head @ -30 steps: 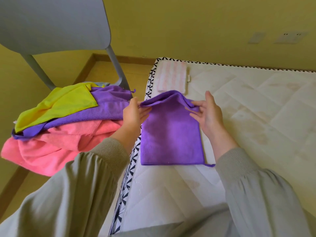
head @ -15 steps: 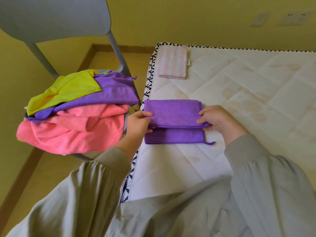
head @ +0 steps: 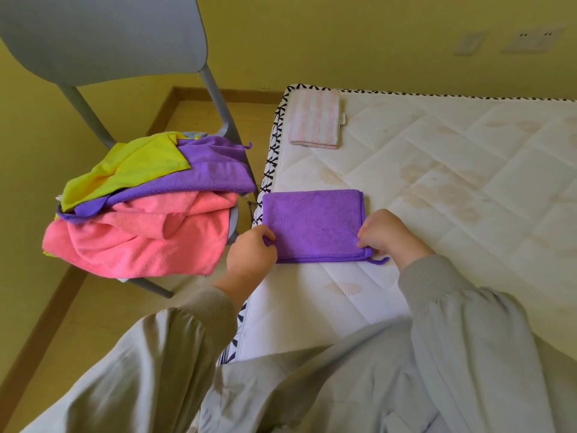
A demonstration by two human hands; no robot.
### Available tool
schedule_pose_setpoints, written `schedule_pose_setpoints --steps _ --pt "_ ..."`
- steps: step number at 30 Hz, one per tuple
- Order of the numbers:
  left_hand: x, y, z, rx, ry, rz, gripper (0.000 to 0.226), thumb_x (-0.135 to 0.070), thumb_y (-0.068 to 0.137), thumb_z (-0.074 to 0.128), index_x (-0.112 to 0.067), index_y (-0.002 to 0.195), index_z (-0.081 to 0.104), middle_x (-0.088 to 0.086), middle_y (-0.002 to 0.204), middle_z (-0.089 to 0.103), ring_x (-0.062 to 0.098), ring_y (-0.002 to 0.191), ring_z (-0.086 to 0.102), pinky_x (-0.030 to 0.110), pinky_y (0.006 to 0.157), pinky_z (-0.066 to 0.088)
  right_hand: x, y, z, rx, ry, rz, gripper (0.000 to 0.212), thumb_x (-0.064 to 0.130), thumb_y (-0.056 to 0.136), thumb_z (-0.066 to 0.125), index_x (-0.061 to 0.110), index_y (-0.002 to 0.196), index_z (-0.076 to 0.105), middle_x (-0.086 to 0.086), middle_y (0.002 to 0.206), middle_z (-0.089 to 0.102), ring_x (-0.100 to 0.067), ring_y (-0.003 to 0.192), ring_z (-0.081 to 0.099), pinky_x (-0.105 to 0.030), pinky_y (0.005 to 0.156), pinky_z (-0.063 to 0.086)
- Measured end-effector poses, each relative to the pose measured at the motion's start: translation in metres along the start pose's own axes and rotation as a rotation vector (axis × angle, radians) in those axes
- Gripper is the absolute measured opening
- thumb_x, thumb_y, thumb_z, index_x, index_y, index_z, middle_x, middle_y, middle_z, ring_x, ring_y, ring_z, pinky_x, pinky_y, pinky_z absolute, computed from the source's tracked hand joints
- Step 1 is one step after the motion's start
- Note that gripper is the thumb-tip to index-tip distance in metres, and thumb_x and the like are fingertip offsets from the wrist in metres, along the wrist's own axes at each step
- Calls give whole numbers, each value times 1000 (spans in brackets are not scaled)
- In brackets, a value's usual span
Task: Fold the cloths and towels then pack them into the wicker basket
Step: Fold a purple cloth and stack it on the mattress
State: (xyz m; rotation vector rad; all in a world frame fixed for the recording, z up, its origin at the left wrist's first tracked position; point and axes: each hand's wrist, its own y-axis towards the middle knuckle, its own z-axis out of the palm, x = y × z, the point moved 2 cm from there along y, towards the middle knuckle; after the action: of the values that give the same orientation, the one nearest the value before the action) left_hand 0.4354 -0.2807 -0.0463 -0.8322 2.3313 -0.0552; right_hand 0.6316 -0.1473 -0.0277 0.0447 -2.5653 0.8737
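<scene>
- folded purple cloth lies flat at the left edge of the white mattress.
- left hand and right hand pinch its near corners, fingers curled.
- striped towel lies folded beyond; loose cloths heaped on a grey chair.

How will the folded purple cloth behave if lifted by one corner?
Probably floppy: the folded purple cloth lies in soft layers, so it may fall open. Likely light: the left hand and right hand pinch only its near corners. Its fuzzy pile should grip the mattress.
</scene>
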Motion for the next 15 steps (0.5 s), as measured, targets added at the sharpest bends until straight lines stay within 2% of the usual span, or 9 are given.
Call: schedule_pose_setpoints --steps 2,3,5,7,9,12,15 --pt "1 0 1 -92 64 70 22 -8 75 56 -14 92 68 5 96 57 28 91 55 33 77 46 2 -1 0 -47 -83 6 11 3 79 57 7 70 53 -12 73 56 -29 71 59 -22 50 42" --pt "1 2 2 -166 96 151 21 -11 74 55 -11 90 69 9 97 56 32 94 53 37 79 46 4 -2 -1 -81 -153 -4 3 7 82 54 6 81 57 -15 89 57 -32 86 59 -26 63 47" --pt "-2 6 4 -296 160 301 27 -17 72 51 -7 90 69 16 104 58 37 98 53 42 84 47 9 0 -3 -220 -223 -46 25 12 86 51 6 110 57 -17 121 47 -34 111 48 -35 88 44" --pt "-11 14 9 -344 209 407 34 -17 74 45 -6 97 68 21 115 58 40 106 53 45 90 45 21 -4 -1 -403 -176 -210 35 10 86 50 6 121 52 -16 130 40 -33 118 41 -38 96 40" --pt "-22 25 13 -315 287 475 43 -18 77 38 -5 107 66 22 125 57 42 116 52 51 95 43 36 -7 7 -507 -158 -399 42 8 86 49 5 128 48 -15 141 37 -33 127 35 -39 104 33" --pt "-28 39 25 -161 432 473 52 -19 85 34 -4 130 54 18 143 44 41 133 38 56 104 33 48 -2 30 -433 -289 -549 52 16 93 42 13 145 31 -5 158 14 -25 144 12 -42 116 13" --pt "-16 42 41 -86 459 453 61 -31 90 20 -7 142 41 13 150 36 33 140 31 54 108 26 39 8 56 -323 -433 -574 54 29 100 31 17 151 17 1 160 5 -21 147 1 -47 116 2"
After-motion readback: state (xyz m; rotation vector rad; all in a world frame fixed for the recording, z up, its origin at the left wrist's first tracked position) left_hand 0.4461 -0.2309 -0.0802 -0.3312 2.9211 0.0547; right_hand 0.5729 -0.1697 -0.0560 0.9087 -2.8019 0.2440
